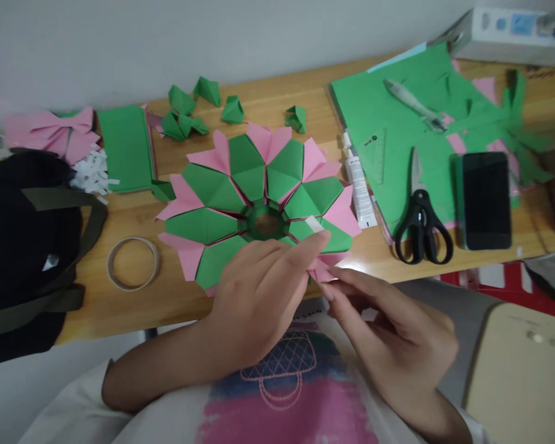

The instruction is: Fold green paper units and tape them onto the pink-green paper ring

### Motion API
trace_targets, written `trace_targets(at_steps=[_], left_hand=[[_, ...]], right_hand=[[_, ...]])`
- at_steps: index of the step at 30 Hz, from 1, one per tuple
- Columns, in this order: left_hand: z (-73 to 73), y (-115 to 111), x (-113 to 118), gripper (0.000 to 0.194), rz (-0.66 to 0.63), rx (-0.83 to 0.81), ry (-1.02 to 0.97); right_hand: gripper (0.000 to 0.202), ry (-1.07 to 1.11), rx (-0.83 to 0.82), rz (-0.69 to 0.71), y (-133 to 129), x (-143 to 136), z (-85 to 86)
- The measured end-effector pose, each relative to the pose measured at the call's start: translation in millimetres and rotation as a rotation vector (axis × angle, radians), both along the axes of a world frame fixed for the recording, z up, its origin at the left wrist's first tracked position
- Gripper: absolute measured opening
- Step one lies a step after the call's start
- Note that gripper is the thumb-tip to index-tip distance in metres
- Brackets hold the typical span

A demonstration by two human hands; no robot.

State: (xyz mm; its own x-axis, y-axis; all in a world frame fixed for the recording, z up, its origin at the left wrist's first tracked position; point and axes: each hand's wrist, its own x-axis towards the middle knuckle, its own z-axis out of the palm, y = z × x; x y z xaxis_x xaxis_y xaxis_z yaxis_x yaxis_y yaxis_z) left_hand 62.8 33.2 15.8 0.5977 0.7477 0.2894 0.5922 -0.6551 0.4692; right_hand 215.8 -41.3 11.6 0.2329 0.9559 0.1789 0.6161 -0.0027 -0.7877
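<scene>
Pinching a pink flap (pixel 321 272) at the lower right of the flower (pixel 208 185), mid-frame, the right hand (pixel 395 339) seems to shape it while the left hand (pixel 254 296) lies over the near edge, its grip hidden from me, and the next move likely wants light pressure.

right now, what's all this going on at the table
Someone is handling a ring of folded green and pink paper. The left hand lies over its near side, while the right hand pinches a pink flap at its edge. Loose green pieces lie beyond; glue tube and scissors lie to the right.
</scene>
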Motion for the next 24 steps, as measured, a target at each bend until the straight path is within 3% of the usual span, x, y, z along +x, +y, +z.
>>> trace_targets(at_steps=[7, 14, 18, 24], left_hand=[[5.1, 1.0, 1.6, 0.033, -0.016, -0.070, 0.018], [2.3, 1.4, 0.2, 0.034, -0.026, -0.069, -0.008], [1.4, 2.9, -0.4, 0.033, -0.001, -0.131, -0.010], [2.0, 4.7, -0.6, 0.016, 0.011, -0.146, -0.041]], right_hand=[[0.026, 0.017, -0.051, 0.024, -3.3, -3.9, 3.2], [0.019, 0.040, -0.048, -0.055, -2.0, -8.6, 0.2], [0.017, 0.142, -0.093, -0.117, -2.2, -12.5, -0.9], [0.027, 0.423, -0.192, -0.200, -2.0, -16.0, -5.1]])
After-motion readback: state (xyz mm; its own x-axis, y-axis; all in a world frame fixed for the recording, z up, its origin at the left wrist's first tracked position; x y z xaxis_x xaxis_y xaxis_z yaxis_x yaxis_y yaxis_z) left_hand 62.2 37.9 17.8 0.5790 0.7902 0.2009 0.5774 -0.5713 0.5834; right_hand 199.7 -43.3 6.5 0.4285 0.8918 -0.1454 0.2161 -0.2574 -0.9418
